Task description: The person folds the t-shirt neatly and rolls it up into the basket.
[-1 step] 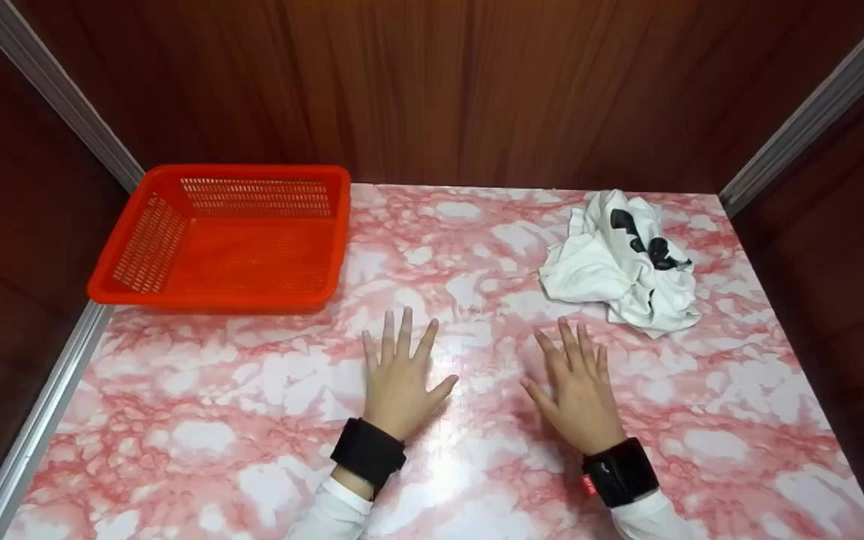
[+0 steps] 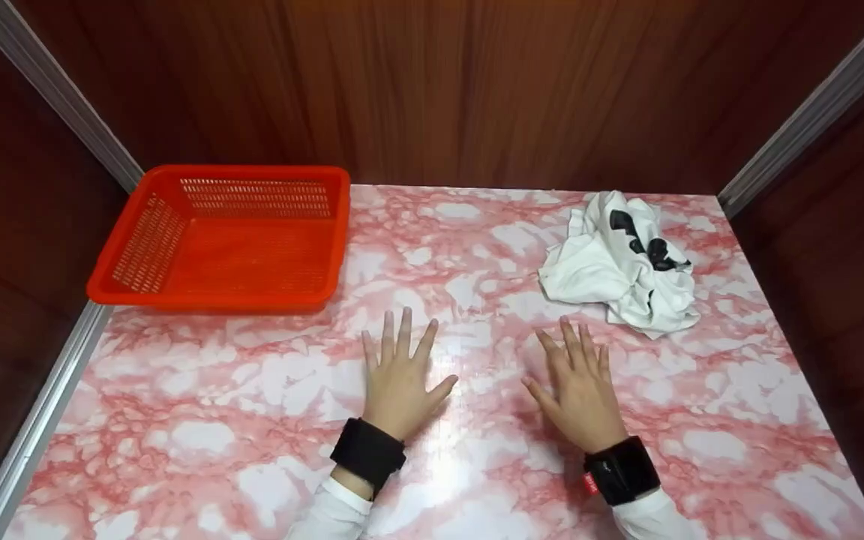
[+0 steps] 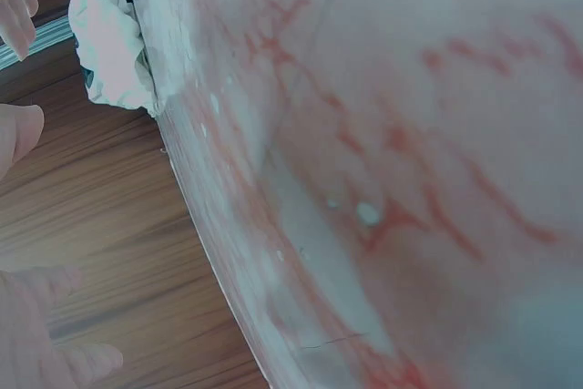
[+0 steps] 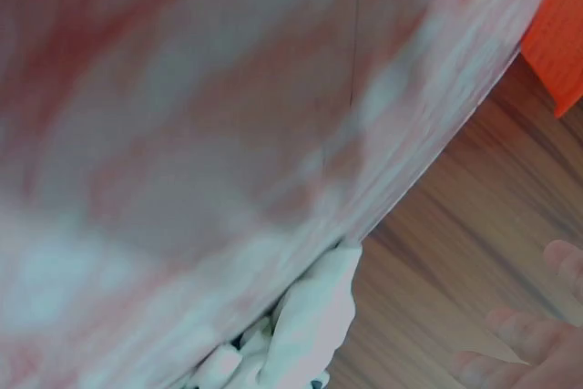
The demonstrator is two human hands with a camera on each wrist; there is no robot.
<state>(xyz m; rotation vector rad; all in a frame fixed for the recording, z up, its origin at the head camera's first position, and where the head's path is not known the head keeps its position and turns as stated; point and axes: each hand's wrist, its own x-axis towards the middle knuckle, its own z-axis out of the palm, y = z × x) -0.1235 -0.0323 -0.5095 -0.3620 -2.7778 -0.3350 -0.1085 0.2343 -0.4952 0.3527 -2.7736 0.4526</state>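
Note:
My left hand (image 2: 398, 386) is held palm down over the marbled table (image 2: 252, 420), fingers straight and spread, holding nothing. To its right, my right hand (image 2: 582, 394) has the same spread pose, also with nothing in it. A crumpled white cloth (image 2: 589, 270) with black printed patches lies beyond my right hand, apart from its fingertips. In the right wrist view the cloth (image 4: 310, 316) shows at the bottom, with fingers (image 4: 528, 334) at the lower right. The left wrist view has the cloth (image 3: 109, 34) at the upper left.
A red plastic basket (image 2: 338, 247) with slotted walls stands at the back left, nothing visible inside. Brown wood-grain panels (image 2: 432, 90) rise behind the table and along both sides, with metal strips (image 2: 57, 382) at the corners and left edge.
My right hand has shifted very slightly to the right. My left hand, the basket and the cloth look unmoved.

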